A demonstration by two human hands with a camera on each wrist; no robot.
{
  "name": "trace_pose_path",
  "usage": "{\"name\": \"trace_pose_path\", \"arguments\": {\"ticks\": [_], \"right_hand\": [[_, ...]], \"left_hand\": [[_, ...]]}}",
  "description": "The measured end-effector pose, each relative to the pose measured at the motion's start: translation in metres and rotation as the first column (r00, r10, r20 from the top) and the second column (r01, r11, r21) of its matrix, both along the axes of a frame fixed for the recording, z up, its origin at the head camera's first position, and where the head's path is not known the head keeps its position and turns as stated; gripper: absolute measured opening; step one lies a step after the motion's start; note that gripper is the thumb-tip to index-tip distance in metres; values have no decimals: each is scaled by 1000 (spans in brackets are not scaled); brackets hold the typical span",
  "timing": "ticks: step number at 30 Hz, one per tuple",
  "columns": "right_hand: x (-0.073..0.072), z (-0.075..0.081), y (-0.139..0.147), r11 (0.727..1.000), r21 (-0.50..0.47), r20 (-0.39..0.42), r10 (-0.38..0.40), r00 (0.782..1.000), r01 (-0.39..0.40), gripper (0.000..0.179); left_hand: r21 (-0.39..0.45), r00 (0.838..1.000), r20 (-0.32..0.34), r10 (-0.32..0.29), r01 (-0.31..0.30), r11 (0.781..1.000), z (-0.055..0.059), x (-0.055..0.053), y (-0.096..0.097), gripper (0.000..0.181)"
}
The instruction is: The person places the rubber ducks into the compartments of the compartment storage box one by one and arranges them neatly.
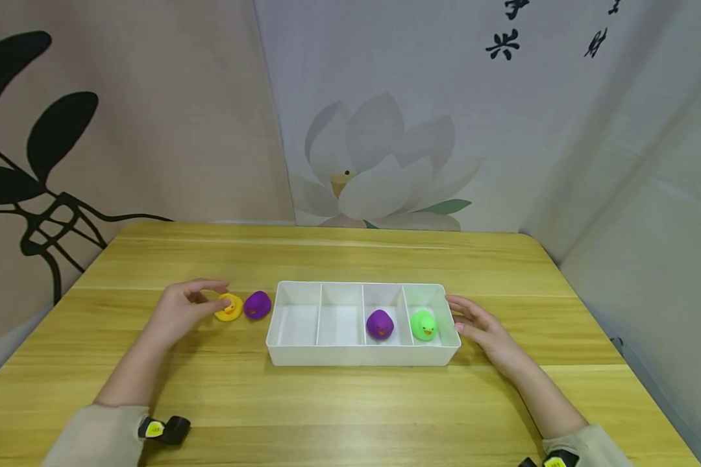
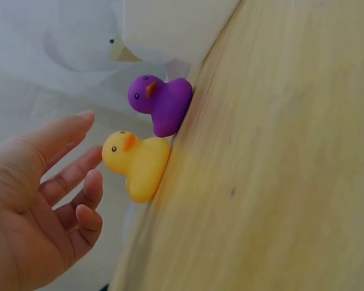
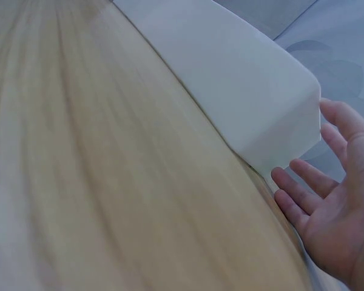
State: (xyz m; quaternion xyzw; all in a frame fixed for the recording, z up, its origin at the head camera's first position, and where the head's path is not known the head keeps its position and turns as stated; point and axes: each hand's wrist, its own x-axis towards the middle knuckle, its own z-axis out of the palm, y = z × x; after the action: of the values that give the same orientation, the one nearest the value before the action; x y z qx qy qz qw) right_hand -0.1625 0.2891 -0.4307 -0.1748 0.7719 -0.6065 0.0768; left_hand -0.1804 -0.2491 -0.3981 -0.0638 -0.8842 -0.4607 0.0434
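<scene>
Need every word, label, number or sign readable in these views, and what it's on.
"兴" (likely reading): black brush character on the lotus-print backdrop.
Character above it: cut off by the frame, not safely readable.
Two at right: distorted or cut off, unreadable.
Yellow labels on the black wrist devices: too small.
White tray, rubber ducks: no text visible.

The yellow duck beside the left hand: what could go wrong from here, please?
The left hand could nudge the yellow duck into the purple duck close beside it. That hand's fingers do not look firmly closed round the yellow duck, so a lift might slip. The right hand is at the white tray's right end; a push there might slide the tray into that purple duck.
</scene>
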Motion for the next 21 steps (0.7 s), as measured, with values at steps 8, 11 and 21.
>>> {"name": "trace_pose_path", "arguments": {"ticks": [8, 11, 21], "right_hand": [[-1, -1, 1, 1000, 13, 13, -8, 1000, 8, 49], [-1, -1, 1, 1000, 14, 17, -12, 1000, 12, 49], [-2, 0, 1, 1000, 24, 12, -16, 1000, 16, 49]], "left_hand": [[10, 999, 44, -13, 13, 1000, -5, 0, -6, 41], [20, 998, 62, -22, 20, 1000, -7, 0, -8, 42], [13, 996, 82, -30, 29, 1000, -13, -2, -10, 42]]}}
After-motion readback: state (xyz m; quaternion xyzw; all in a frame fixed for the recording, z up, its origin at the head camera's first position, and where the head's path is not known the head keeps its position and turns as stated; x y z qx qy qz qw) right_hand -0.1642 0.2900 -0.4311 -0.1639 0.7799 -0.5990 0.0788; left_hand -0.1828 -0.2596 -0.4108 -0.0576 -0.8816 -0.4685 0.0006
